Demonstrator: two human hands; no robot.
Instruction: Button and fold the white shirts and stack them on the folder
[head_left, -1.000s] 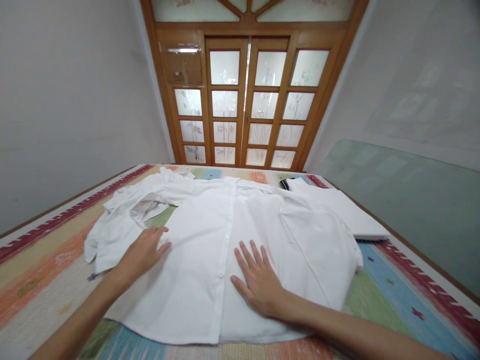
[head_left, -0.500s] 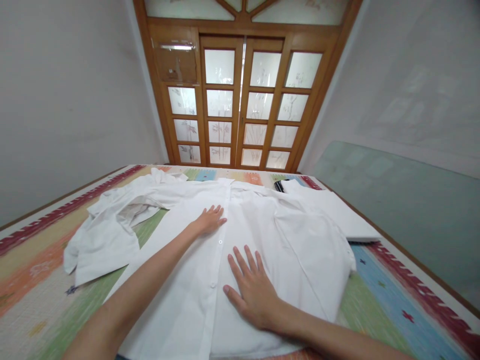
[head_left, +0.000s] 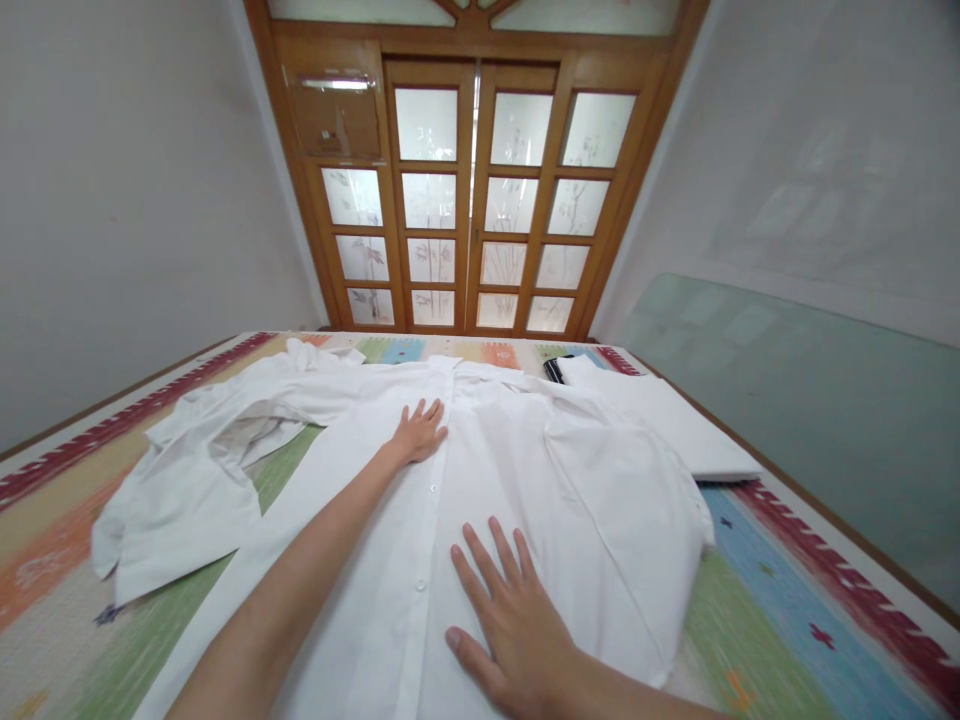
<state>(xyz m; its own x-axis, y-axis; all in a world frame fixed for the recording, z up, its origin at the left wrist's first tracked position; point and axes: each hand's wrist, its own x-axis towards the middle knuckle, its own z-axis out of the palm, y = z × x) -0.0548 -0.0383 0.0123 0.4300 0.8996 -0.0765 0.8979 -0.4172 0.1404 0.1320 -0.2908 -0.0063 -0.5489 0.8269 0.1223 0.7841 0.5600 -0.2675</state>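
A white button-up shirt point(head_left: 360, 560) lies spread face up, its collar at the far end and its button strip running toward me. One sleeve stretches out to the left in loose folds; on the right side the other sleeve lies over or against the body. My left hand point(head_left: 420, 432) rests flat on the upper front beside the button strip, fingers spread. Lower down and right of the strip, my right hand point(head_left: 514, 625) is laid on the fabric with its fingers apart. Neither hand grips the cloth. The shirt's hem is out of view.
Under the shirt is a colourful striped cover point(head_left: 765, 590). A folded white cloth point(head_left: 660, 420) lies at the right, with a dark striped item point(head_left: 553, 370) by its far corner. A pale green panel point(head_left: 795, 400) stands along the right wall; wooden glass doors point(head_left: 469, 200) are beyond.
My right hand has slid down the shirt front toward me. My left hand stays on the upper front. The view has shifted slightly closer.
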